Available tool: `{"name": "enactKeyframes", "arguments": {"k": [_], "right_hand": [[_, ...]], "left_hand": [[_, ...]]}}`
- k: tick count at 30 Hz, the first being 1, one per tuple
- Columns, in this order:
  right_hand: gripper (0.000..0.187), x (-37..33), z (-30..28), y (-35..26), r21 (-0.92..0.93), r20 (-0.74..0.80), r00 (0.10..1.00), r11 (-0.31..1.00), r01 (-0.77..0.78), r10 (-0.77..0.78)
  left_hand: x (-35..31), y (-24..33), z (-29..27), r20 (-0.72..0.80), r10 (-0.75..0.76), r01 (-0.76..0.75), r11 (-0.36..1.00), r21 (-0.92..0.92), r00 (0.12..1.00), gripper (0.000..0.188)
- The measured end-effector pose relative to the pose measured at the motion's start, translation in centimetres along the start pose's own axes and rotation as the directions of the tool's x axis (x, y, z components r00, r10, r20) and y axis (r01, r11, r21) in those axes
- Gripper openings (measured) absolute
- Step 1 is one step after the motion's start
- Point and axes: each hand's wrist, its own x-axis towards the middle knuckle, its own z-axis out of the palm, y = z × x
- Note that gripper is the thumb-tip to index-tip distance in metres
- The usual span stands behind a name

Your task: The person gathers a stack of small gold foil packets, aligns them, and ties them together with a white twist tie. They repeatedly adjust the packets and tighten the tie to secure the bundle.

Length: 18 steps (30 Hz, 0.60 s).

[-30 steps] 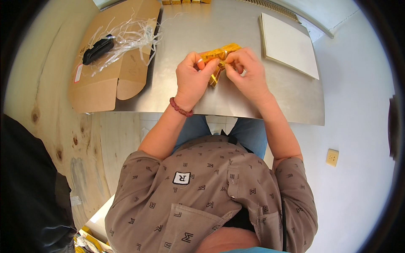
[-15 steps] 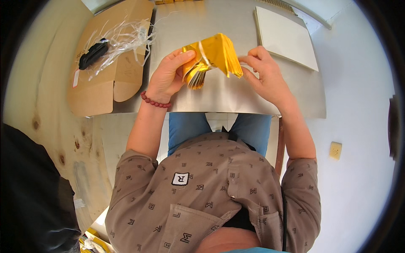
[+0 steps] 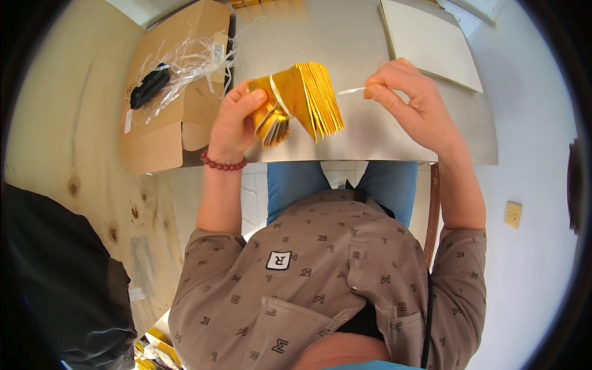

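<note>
A thick bundle of folded gold foil sheets [image 3: 320, 102] is gripped at its left end by my left hand [image 3: 234, 120], thumb on top. A narrow white band [image 3: 279, 97] wraps around the bundle near that thumb. Below the band the gold edges bunch together, while on the right they fan apart. My right hand [image 3: 416, 105] is to the right of the bundle, apart from it, thumb and forefinger pinching a thin whitish strip [image 3: 351, 91]. The strip points left toward the foil; whether it joins the bundle I cannot tell.
Brown cardboard [image 3: 151, 145] lies at the left of the metal table [image 3: 382, 139], bearing tangled clear strips [image 3: 206, 68] and a black object [image 3: 150, 86]. A stack of white sheets [image 3: 431, 46] is at the far right. Gold pieces [image 3: 246, 2] line the far edge.
My right hand has moved right, away from the bundle, with the pinched strip now showing. The bundle has turned, and its gold edges face me more. The whole view has shifted slightly.
</note>
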Motion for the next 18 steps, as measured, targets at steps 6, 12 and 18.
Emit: {"name": "enactKeyframes", "arguments": {"k": [6, 12, 18], "right_hand": [[0.009, -0.4, 0.8, -2.3, -0.096, -0.07, 0.972, 0.969, -0.229, 0.223], [0.009, 0.6, 3.6, -1.4, -0.21, -0.071, 0.989, 0.967, -0.142, 0.13], [0.015, 0.6, 5.9, 0.7, -0.131, -0.118, 0.978, 0.974, -0.186, 0.171]], "left_hand": [[1.2, 0.0, 2.0, -0.213, 0.096, -0.003, 0.917, 0.4, 0.972, 0.036], [2.0, -1.0, 3.8, -0.171, 0.203, -0.046, 0.763, 0.644, 0.964, 0.039], [2.2, -3.2, 4.8, -0.234, 0.251, -0.044, 0.765, 0.643, 0.939, 0.037]]}}
